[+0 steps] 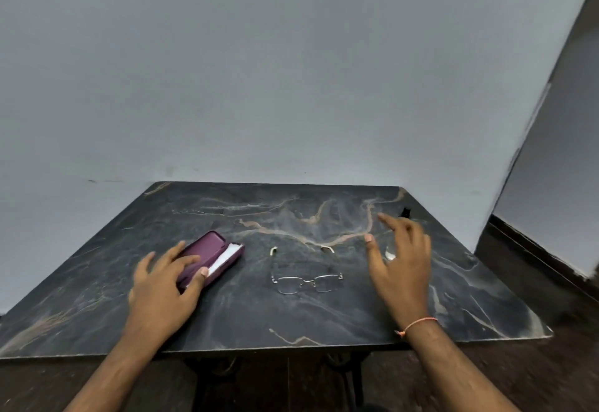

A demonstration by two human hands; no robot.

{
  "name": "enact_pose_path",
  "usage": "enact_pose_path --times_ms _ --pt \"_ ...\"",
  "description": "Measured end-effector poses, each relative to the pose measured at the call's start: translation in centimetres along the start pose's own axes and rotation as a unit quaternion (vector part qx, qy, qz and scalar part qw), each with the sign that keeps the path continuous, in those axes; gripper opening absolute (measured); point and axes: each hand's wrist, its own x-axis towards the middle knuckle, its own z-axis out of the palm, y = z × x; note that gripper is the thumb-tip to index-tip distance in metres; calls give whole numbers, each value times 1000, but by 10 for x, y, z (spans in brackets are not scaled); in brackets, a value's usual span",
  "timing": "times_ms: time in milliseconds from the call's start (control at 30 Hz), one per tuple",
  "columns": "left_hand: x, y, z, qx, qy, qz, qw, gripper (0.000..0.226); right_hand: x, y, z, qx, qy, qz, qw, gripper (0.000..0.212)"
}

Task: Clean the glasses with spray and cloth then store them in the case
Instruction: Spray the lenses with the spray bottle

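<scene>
Thin metal-rimmed glasses (306, 279) lie in the middle of the dark marble table (246, 317), temples unfolded and pointing away from me. To their left lies a purple glasses case (212, 254), slightly ajar, with a white lining or cloth showing along its open edge. My left hand (165, 288) lies over the near end of the case, fingers on the lid and thumb against its front edge. My right hand (402, 262) hovers right of the glasses with fingers spread and nothing in it. A small pale object (390, 254) and a black tip (405, 213) peek out behind it; what they are I cannot tell.
The table stands against a plain grey wall (291, 87). A wall corner and dark skirting (534, 259) rise close to the table's right edge. Dark floor and the table's black metal frame (353, 376) show below the front edge.
</scene>
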Motion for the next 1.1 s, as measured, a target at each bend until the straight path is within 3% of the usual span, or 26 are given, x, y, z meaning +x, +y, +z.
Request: enact_pose_path --times_ms 167,333,500,667,733,833,933,1100 --pt "-6 5 5 57 28 59 996 58 14 29 -8 16 19 109 994 69" --pt "-14 5 12 103 57 160 980 52 21 43 -4 55 -27 178 982 82" --pt "-18 19 18 113 76 268 954 48 18 56 -1 69 -43 195 977 86" --pt "-13 51 33 102 24 338 935 54 21 64 8 54 -79 193 977 89" --pt "-7 59 35 84 11 370 925 56 20 64 11 57 -74 180 979 84" --pt "0 65 41 58 4 405 913 40 18 66 11 112 -67 186 974 72" --pt "5 66 47 34 -6 433 901 35 20 63 3 298 -61 280 910 64" --pt "16 68 50 11 -13 473 881 31 21 56 -17 620 -132 355 687 43"
